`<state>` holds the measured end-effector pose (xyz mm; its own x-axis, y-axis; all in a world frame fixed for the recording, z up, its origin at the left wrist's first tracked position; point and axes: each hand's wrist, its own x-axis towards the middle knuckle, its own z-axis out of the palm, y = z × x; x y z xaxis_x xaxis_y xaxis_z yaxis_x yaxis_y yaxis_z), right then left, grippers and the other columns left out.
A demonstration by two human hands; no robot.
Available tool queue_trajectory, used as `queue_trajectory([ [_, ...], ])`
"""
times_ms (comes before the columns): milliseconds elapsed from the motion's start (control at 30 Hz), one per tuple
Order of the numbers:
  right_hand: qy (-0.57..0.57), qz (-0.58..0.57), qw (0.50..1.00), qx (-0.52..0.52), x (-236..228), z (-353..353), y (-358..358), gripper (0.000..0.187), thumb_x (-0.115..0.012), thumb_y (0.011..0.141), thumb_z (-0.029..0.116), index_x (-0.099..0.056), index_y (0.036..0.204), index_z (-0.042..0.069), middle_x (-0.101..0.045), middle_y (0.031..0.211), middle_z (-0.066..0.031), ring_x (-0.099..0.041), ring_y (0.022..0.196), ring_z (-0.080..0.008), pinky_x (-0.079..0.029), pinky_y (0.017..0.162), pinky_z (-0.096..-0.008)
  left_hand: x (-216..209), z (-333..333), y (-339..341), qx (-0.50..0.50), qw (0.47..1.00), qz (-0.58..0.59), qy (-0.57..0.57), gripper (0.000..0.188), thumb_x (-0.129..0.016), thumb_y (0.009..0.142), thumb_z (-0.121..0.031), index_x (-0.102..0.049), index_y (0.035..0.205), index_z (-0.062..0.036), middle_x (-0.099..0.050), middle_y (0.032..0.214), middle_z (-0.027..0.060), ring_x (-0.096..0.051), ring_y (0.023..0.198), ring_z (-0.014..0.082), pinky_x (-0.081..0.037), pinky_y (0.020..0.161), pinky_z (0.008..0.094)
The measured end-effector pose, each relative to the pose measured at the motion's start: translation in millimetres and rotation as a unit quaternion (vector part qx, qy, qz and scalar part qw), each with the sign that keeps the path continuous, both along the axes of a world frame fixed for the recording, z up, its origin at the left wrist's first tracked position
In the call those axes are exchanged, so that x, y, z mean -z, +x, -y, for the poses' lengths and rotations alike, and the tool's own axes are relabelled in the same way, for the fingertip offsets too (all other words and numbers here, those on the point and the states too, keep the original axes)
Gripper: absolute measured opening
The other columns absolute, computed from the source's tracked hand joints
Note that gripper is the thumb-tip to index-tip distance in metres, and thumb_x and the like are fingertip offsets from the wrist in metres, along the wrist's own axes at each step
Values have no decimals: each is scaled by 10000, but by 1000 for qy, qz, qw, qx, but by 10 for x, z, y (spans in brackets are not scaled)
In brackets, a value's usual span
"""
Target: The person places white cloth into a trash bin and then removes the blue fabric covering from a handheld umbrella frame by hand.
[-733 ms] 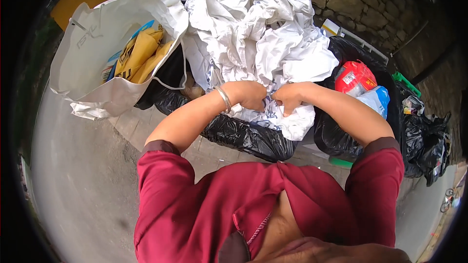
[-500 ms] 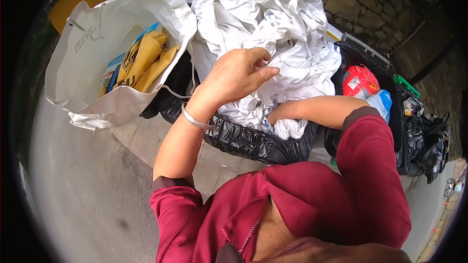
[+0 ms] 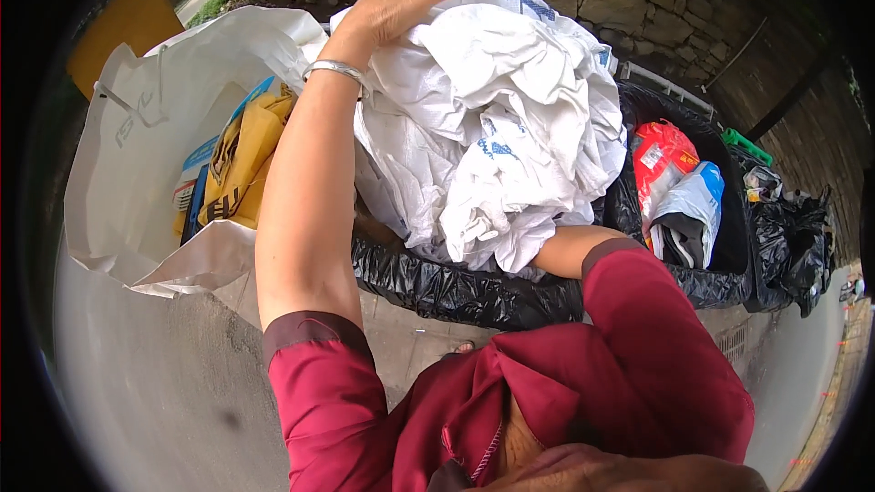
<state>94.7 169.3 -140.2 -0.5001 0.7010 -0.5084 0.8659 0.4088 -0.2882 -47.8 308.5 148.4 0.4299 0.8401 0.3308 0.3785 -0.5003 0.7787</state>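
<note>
A large crumpled heap of white woven plastic sacks [image 3: 519, 64], with blue print in places, fills the middle bin and rises above it. My left hand [image 3: 401, 5] is at the heap's far left edge, thumb and fingers spread, the palm side near the white fabric. A silver bangle [image 3: 335, 68] circles that wrist. My right forearm [image 3: 572, 251] reaches under the near side of the heap, so the right hand is hidden by the sacks. Black bin-liner plastic [image 3: 456, 292] lines the bin's near rim.
At left stands a big white bag [image 3: 100, 210] holding folded yellow packaging [image 3: 246, 159] and blue pieces. A second black-lined bin on the right contains a red plastic package [image 3: 663, 159] and a blue-white one [image 3: 694, 210]. Behind runs a stone wall [image 3: 620, 0].
My left hand has moved up and away to the heap's far edge, its fingers spreading. White sacks have shifted nearer and now cover my right hand. The whole view has shifted slightly.
</note>
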Motion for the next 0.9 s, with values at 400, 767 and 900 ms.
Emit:
queue_trajectory([
  [400,96,-188,975,64,-783,1249,661,316,-483,789,120,-528,1093,45,-545,1116,-159,-507,1031,-316,-377,918,-356,1326,1022,86,452,831,-314,86,565,-659,689,-366,-548,1127,-26,-576,1103,171,-551,974,287,-430,846,328],
  [767,241,-395,842,278,-1359,2318,1139,293,-577,795,128,-528,1051,-7,-562,935,-148,-513,914,-311,-419,802,-367,2328,1204,475,448,721,-529,7,519,-626,725,-328,-532,1146,-40,-550,1141,165,-528,1013,294,-403,885,343],
  [900,189,-407,798,403,-1364,2419,1153,344,-582,793,111,-516,1113,2,-567,958,-161,-536,874,-319,-437,770,-364,2752,1180,588,441,710,-549,1,502,-613,739,-314,-526,1153,-44,-541,1155,162,-520,1027,297,-393,899,349],
])
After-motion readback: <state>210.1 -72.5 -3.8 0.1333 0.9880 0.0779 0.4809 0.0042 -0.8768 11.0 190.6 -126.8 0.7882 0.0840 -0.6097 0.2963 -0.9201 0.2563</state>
